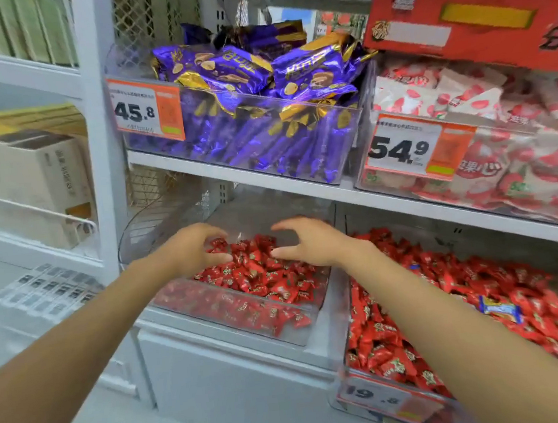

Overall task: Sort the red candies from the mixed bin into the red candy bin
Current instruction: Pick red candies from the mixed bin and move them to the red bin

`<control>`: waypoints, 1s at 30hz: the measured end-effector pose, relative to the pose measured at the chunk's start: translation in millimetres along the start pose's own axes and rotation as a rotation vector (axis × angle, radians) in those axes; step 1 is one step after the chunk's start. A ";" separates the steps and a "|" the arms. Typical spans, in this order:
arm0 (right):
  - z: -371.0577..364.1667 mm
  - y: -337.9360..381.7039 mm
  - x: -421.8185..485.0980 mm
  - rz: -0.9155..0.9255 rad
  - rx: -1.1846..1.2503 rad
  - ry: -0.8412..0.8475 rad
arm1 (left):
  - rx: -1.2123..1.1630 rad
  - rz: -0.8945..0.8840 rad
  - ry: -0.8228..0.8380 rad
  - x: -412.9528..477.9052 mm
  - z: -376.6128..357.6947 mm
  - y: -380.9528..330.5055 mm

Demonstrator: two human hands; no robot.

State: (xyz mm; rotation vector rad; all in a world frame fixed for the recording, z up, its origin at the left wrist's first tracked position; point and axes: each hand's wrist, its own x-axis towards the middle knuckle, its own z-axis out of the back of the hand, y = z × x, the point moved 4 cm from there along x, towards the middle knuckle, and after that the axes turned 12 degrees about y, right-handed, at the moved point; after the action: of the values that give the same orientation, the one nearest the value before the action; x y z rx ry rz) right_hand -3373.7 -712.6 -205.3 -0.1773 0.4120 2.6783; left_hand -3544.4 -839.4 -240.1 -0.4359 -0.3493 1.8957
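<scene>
— Low on the white shelf unit (pixel 107 160), at the left, what did the frame show?

— A left hand (pixel 189 251) hung claw-shaped, its fingers and thumb curved over the red candy bin (pixel 294 333), a clear, hard plastic tub with rounded corners. A wrapper showed between thumb and fingers, but whether the hand pinched it could not be told.

— And inside the tub?

— Small red candies (pixel 260 275) in glossy, crinkled foil. Their pale print was too blurred to read.

— Further right?

— A right hand (pixel 312 242) mirrored the first, fingers curved and spread, gripping nothing, thumb low by the heap. Just beside stood the mixed bin (pixel 343 382), also clear plastic, piled with similar red wrappers (pixel 417 300). One oblong blue wrapper (pixel 499 308) lay on top. The frame edge cut off the bin's right side, and its price label (pixel 372 391) was smeared.
</scene>
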 end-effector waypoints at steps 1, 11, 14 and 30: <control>3.4 -8.6 -13.7 0.006 -0.011 -0.054 | 0.000 -0.033 -0.001 -5.3 -2.5 -9.2; -3.0 -121.0 -229.3 -0.164 0.087 -0.306 | 0.085 -0.515 0.022 -38.5 -67.3 -215.3; -23.1 -123.5 -263.7 -0.103 0.148 -0.265 | 0.220 -0.578 0.093 -36.8 -94.2 -251.7; -19.8 -206.7 -243.2 -0.331 0.076 -0.361 | 0.211 -0.512 0.097 -7.9 -124.6 -254.1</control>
State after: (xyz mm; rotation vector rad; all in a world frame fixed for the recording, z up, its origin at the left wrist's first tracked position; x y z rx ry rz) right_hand -3064.9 -634.2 -232.4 0.2394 0.3346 2.3003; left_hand -3274.7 -753.4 -238.2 -0.2628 -0.1714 1.3883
